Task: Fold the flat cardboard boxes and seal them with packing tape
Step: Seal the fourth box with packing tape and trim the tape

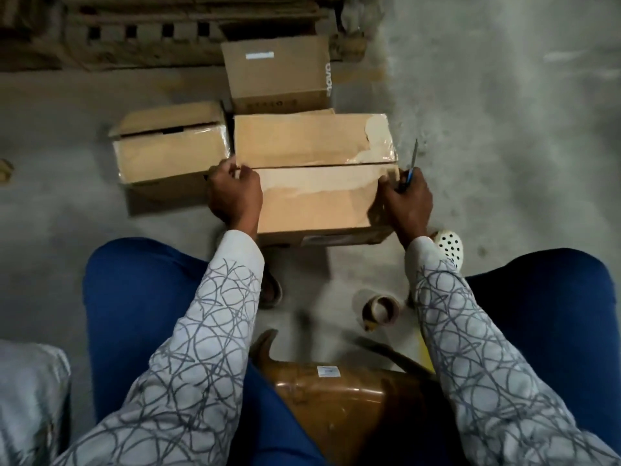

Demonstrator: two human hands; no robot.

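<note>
**Two hands at the box's ends**

Left hand (235,193) curls over the left end of the box (316,200); right hand (406,200) grips a cutter (412,163), blade pointing away, thumb at the right corner. The box sits on the floor before the knees, long axis left to right, taped seam up. Sealing looks nearly done; next, probably pressing the tape ends flat; the tape roll (381,311) lies near.

Warehouse, concrete floor (487,112), wooden pallets (151,31)

Near box (319,200): tan. Far box (279,72): tan, white label. Sleeves (201,331): I log pale grey, dark looping scribble. Trousers (134,297): blue. Shoe (448,245): white, black dots. Cutter (410,173): blue handle. Floor (504,129): mottled grey.
</note>
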